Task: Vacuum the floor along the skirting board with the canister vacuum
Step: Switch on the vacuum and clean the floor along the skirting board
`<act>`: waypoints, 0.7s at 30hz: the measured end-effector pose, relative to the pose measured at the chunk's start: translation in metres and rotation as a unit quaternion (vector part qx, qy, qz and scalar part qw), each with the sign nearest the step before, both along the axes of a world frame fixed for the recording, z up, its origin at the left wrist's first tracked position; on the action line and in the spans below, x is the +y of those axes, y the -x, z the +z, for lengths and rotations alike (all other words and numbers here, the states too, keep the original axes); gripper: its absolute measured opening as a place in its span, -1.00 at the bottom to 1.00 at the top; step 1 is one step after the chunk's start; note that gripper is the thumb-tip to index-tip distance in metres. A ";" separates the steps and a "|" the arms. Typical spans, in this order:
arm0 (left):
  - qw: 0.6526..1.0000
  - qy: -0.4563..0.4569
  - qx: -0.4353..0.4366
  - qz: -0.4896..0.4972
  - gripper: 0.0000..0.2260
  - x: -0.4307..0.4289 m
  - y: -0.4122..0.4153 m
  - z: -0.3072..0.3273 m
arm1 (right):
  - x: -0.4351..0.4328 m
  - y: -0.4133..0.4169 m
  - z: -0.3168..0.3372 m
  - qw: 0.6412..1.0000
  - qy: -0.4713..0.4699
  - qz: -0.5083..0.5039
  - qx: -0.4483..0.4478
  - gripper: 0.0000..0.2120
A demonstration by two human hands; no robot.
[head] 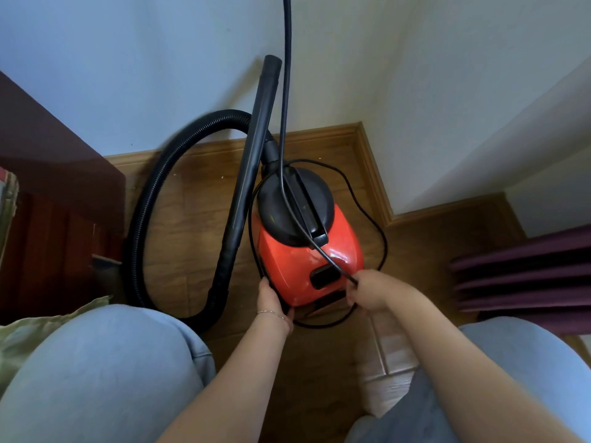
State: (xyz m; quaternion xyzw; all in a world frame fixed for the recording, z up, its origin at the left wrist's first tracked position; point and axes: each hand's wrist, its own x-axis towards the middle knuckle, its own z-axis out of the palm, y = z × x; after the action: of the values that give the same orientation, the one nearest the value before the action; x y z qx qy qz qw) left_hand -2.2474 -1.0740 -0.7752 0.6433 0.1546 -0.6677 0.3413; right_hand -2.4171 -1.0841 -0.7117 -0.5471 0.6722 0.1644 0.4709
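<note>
Canister vacuum (307,266) sits on the wood floor (198,219) in the corner, close to the skirting board (319,134). Our left hand (271,298) grips its rear edge and our right hand (367,292) pinches the cord (285,91), which loops round the body; we judge pulling could snag it. Cabinet (48,187) and hose (144,219) crowd the left.

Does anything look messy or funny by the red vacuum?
Yes. The thin black power cord is looped loosely round the red canister vacuum: it lies on the wooden floor and drapes over the black top. The right hand pinches one strand; the left hand holds the vacuum's side.
</note>
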 end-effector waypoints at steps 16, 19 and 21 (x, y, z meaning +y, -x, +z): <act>0.983 -0.014 -0.129 -0.130 -0.55 0.023 -0.005 -0.019 | -0.005 -0.023 0.007 0.974 -0.129 -0.003 -0.184 -0.87; 0.993 0.017 -0.074 -0.095 -0.55 0.021 -0.005 -0.019 | -0.002 -0.038 0.009 0.967 -0.129 0.005 -0.219 -0.85; 0.996 0.038 -0.035 -0.074 -0.55 0.010 -0.005 -0.017 | -0.003 -0.043 0.014 0.965 -0.122 0.009 -0.233 -0.85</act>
State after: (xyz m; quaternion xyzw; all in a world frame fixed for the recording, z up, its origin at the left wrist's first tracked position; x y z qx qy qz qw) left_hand -2.2425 -1.0635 -0.7927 0.6624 0.0685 -0.6737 0.3203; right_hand -2.3737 -1.0875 -0.6978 -0.5149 0.5139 0.1174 0.6760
